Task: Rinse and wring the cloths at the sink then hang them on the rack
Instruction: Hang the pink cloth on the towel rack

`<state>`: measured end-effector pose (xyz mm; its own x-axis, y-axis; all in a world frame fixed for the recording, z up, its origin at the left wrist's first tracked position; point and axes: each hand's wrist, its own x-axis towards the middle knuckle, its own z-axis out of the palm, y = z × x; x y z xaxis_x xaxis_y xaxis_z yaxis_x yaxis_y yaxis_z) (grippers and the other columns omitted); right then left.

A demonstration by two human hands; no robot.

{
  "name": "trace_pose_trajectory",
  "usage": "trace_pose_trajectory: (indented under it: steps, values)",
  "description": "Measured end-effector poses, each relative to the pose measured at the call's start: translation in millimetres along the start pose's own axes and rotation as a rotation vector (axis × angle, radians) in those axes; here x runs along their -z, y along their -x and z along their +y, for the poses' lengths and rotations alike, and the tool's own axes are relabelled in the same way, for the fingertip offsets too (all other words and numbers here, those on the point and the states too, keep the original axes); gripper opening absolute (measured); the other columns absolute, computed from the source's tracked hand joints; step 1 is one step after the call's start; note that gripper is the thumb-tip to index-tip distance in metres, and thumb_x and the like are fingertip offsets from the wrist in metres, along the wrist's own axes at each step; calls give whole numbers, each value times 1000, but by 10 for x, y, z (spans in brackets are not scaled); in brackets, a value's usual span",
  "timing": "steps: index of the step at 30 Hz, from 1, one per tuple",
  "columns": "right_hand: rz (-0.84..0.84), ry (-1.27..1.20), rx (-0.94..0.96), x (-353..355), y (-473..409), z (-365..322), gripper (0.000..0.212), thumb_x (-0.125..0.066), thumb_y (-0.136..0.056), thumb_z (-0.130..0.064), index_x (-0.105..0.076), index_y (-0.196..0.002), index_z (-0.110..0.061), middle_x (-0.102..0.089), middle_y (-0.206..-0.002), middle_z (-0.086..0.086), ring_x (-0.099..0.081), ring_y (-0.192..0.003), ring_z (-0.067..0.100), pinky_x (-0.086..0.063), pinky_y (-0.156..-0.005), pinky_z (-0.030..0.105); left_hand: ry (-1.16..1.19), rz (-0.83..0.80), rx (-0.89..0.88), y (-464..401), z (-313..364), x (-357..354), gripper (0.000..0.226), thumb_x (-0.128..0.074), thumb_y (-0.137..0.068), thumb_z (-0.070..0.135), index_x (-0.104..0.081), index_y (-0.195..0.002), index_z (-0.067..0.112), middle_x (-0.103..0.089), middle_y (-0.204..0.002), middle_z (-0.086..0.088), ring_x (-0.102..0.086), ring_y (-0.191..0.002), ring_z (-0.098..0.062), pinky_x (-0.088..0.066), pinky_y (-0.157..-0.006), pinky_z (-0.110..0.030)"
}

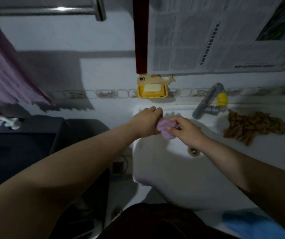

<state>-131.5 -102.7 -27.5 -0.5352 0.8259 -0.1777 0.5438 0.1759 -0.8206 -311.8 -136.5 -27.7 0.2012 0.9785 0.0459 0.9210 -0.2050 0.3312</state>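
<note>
Wringing happens over the sink (155,169): left hand (146,123) and right hand (184,129) both grip the bunched purple cloth (166,128). If the twist is weak, it may drip when hung on the far-left rack (43,10).

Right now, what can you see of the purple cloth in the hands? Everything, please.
The purple cloth is a small, pale lilac piece of soft fabric, bunched and creased into a tight wad, so its full shape and size stay hidden. It is held above the white sink, left of the tap. The left hand grips one end and the right hand pinches the other, as if wringing. No water is visibly running onto it.
</note>
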Motion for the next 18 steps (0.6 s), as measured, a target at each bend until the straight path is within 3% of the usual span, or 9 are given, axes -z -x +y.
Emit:
trace_pose_trajectory:
  steps: [3, 6, 8, 11, 13, 16, 18]
  values:
    - [160, 119, 39, -234, 0, -310, 5, -66, -86, -19, -67, -86, -14, -63, -83, 0, -58, -76, 16, -42, -67, 26, 264, -128, 117, 293, -294, 353, 64, -83, -69, 37, -49, -116, 10, -63, -100, -8, -59, -88, -24, -42, -70, -29]
    - [315, 244, 141, -430, 42, -624, 15, -60, -91, -18, -72, -93, -11, -67, -98, 4, -61, -88, 19, -46, -79, 30, 537, -308, 250, 572, -544, 704, 59, -77, -76, 43, -48, -121, 18, -61, -91, 2, -55, -75, -13, -43, -64, -24]
    - [382, 281, 259, -519, 91, -900, 19, -58, -93, -17, -72, -100, -8, -68, -103, 7, -62, -92, 21, -45, -82, 28, 581, -394, 300, 749, -724, 920, 53, -67, -83, 49, -49, -125, 22, -63, -98, 1, -56, -76, -10, -44, -66, -21]
    - [355, 162, 269, -621, 99, -1333, 22, -52, -96, -21, -67, -97, -6, -67, -89, 11, -59, -82, 22, -39, -71, 26, 450, -280, 234, 947, -941, 1145, 32, -55, -95, 33, -59, -123, 19, -61, -115, 4, -58, -103, -11, -41, -95, -17]
    - [308, 54, 287, -686, 72, -1590, 21, -48, -98, -24, -61, -91, -9, -63, -80, 3, -56, -74, 14, -39, -68, 25, 547, -184, 189, 1067, -1004, 1270, 29, -51, -98, 29, -61, -123, 17, -56, -121, 9, -51, -115, -5, -33, -95, -4]
    - [290, -5, 360, -727, -23, -1896, 14, -49, -98, -18, -60, -90, -15, -56, -77, -15, -52, -73, -4, -39, -70, 13, 889, -199, 182, 1190, -1032, 1352, 39, -50, -95, 41, -52, -129, 22, -57, -130, 6, -53, -119, -7, -41, -101, -24]
    - [233, -66, 352, -719, -90, -2069, 16, -51, -97, -17, -63, -87, -18, -58, -77, -15, -52, -70, -7, -39, -69, 13, 933, -159, 99, 1224, -1036, 1360, 34, -61, -91, 30, -54, -122, 20, -62, -119, 0, -59, -109, -6, -45, -98, -25]
